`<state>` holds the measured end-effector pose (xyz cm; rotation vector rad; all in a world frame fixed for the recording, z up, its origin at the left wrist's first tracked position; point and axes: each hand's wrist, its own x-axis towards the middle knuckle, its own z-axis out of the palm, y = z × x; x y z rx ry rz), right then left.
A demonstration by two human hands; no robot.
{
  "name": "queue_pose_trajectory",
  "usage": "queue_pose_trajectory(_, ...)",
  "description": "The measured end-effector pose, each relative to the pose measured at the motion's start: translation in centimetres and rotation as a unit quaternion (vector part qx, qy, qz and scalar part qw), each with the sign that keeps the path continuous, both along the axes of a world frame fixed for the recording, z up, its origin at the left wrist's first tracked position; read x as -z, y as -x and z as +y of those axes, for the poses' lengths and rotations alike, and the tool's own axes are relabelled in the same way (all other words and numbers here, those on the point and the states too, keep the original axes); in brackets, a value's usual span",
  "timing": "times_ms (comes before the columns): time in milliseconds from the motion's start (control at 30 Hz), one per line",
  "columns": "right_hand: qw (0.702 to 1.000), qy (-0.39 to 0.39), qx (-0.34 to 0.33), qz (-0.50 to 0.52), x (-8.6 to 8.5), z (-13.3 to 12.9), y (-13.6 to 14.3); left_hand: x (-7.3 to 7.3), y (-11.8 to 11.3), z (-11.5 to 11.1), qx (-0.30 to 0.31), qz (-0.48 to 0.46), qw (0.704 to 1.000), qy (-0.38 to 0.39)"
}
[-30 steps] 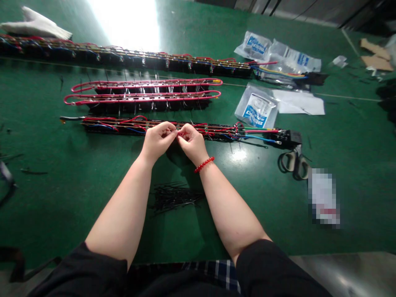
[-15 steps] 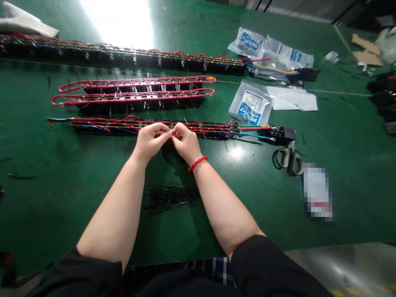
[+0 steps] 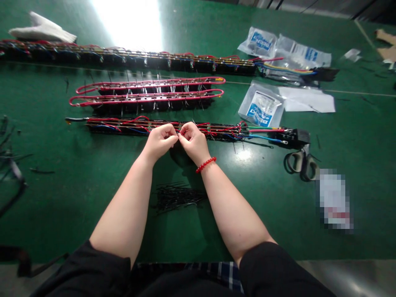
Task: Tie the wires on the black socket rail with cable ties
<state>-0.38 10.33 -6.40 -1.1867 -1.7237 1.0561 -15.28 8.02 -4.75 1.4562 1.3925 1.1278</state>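
A long black strip with red, blue and brown wires (image 3: 120, 126) lies across the green table. Over its middle, my left hand (image 3: 162, 142) and my right hand (image 3: 194, 142) meet at the fingertips, each closed in a pinch. Whatever lies between the fingertips is too small to make out. A red bead bracelet (image 3: 206, 164) circles my right wrist. Between my forearms lies a pile of thin black ties (image 3: 179, 197). The strip's right end has green, red and blue leads and a black block (image 3: 297, 138).
Beyond are two bundles looped with pink cable (image 3: 148, 98) and a longer wired strip (image 3: 108, 55). A white glove (image 3: 43, 31) lies at the back left. Plastic bags (image 3: 261, 108), white paper (image 3: 306, 100) and scissors (image 3: 301, 165) are on the right. Black scraps (image 3: 41, 170) lie left.
The whole view has shifted, so the table and its contents appear farther right. My hands stay pinched together over the middle of the near strip.
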Motion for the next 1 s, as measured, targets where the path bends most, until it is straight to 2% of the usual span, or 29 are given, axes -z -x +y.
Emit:
queue_pose_trajectory(133, 1.0, -0.005, 0.009, -0.004, 0.02, -0.07, 0.04, 0.0, 0.03, 0.03, 0.003, -0.013, 1.0, 0.016)
queue_pose_trajectory(400, 1.0, -0.005, 0.001, 0.001, 0.24, -0.02, -0.03, 0.08, -0.08, 0.32, 0.001, -0.108, 0.994, 0.035)
queue_pose_trajectory(533, 1.0, -0.007, 0.002, 0.001, 0.26, 0.0, -0.05, 0.26, 0.05, 0.44, -0.008, -0.114, 0.993, 0.034)
queue_pose_trajectory(833, 1.0, -0.009, 0.011, -0.005, 0.02, -0.13, -0.05, 0.05, 0.02, 0.36, 0.014, -0.113, 0.992, 0.059)
queue_pose_trajectory(1000, 1.0, -0.005, 0.017, -0.016, -0.07, -0.2, -0.01, 0.09, -0.03, 0.18, 0.013, -0.086, 0.995, 0.056)
